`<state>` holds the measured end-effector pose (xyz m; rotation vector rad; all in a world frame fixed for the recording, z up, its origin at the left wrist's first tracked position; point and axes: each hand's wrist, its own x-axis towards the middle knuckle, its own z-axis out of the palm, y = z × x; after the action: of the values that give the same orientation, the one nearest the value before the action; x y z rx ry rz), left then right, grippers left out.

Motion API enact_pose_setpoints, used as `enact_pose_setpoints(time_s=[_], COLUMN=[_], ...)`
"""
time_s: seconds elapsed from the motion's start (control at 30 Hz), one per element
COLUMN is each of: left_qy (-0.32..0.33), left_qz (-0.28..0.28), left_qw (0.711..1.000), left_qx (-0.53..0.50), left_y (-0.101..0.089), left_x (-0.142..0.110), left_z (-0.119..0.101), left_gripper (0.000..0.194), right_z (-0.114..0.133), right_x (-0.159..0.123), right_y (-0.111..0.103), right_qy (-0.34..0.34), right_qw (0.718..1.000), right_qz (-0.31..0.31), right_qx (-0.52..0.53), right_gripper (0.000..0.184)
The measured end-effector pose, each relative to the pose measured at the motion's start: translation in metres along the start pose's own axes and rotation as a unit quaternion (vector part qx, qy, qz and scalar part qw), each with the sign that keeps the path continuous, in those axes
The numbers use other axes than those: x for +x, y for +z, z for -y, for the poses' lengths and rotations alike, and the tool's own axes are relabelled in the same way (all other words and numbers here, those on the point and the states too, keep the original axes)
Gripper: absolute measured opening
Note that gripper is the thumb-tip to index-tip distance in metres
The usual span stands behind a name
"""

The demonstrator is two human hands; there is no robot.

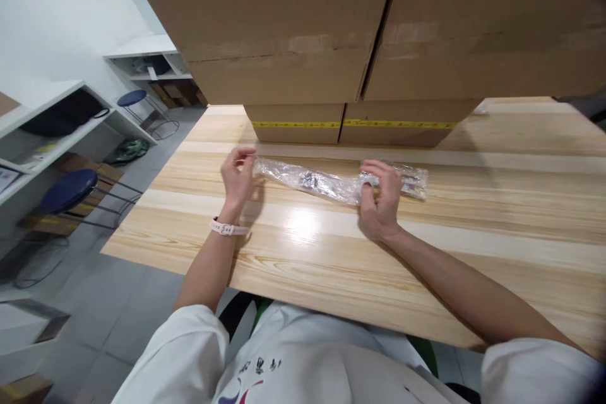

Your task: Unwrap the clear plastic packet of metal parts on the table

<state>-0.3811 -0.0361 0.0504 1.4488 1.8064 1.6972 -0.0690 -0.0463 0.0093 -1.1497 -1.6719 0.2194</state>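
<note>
A long, clear plastic bag (326, 184) stretches sideways between my hands, just over the wooden table (293, 259). Small dark parts show through the film near its middle, too blurred to name. My left hand (237, 178) pinches the bag's left end between thumb and fingers. Around its right part my right hand (381, 196) is closed, thumb in front and fingers over the top. Past that hand sticks out the bag's flat right end, with thin dark and metallic-looking pieces inside. What lies under my right palm is hidden.
Stacked cardboard boxes (284, 31) stand at the table's back, the lower ones with yellow tape (298, 125). To the left are blue stools (71, 190) and white shelves (57, 110) on a grey tiled floor. The table's left edge slants toward me.
</note>
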Motion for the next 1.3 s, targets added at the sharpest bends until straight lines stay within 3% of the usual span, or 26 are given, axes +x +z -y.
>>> enact_pose_setpoints(time_s=[0.07, 0.17, 0.3, 0.43, 0.73, 0.9, 1.03, 1.07, 1.13, 1.23, 1.3], left_qy=[0.062, 0.130, 0.181, 0.211, 0.264, 0.308, 0.330, 0.335, 0.339, 0.310, 0.260], left_qz=[0.104, 0.255, 0.343, 0.354, 0.328, 0.320, 0.331, 0.339, 0.372, 0.482, 0.539], left_qw=[0.992, 0.956, 0.914, 0.893, 0.877, 0.857, 0.842, 0.837, 0.822, 0.789, 0.783], left_qx=[0.036, 0.060, 0.119, 0.180, 0.233, 0.261, 0.269, 0.269, 0.267, 0.221, 0.167], left_y=[0.018, 0.045, 0.067, 0.064, 0.050, 0.046, 0.042, 0.040, 0.036, 0.026, 0.019], left_x=[-0.016, -0.034, -0.039, -0.041, -0.044, -0.048, -0.058, -0.061, -0.064, -0.063, -0.059], left_z=[-0.008, -0.009, -0.003, -0.005, -0.015, -0.021, -0.029, -0.031, -0.038, -0.049, -0.054], left_gripper=[0.018, 0.029, 0.040, 0.046, 0.053, 0.036, 0.024, 0.026, 0.025, 0.010, 0.013], right_z=[0.004, 0.002, -0.006, -0.010, -0.003, 0.005, 0.022, 0.029, 0.043, 0.064, 0.073], right_x=[-0.003, -0.005, -0.004, -0.003, -0.004, -0.004, -0.008, -0.008, -0.007, 0.003, 0.015], right_y=[0.003, 0.008, 0.012, 0.011, 0.007, 0.005, 0.001, -0.002, -0.010, -0.031, -0.046], right_qy=[-0.034, -0.059, -0.068, -0.075, -0.112, -0.170, -0.247, -0.260, -0.253, -0.184, -0.132], right_qw=[0.997, 0.987, 0.970, 0.961, 0.960, 0.948, 0.922, 0.912, 0.886, 0.832, 0.807], right_qz=[0.058, 0.130, 0.194, 0.217, 0.202, 0.173, 0.134, 0.154, 0.251, 0.449, 0.529], right_qx=[-0.035, -0.069, -0.130, -0.152, -0.155, -0.208, -0.265, -0.277, -0.296, -0.269, -0.227], right_gripper=[0.033, 0.029, 0.035, 0.039, 0.037, 0.021, 0.026, 0.027, 0.025, 0.015, 0.018])
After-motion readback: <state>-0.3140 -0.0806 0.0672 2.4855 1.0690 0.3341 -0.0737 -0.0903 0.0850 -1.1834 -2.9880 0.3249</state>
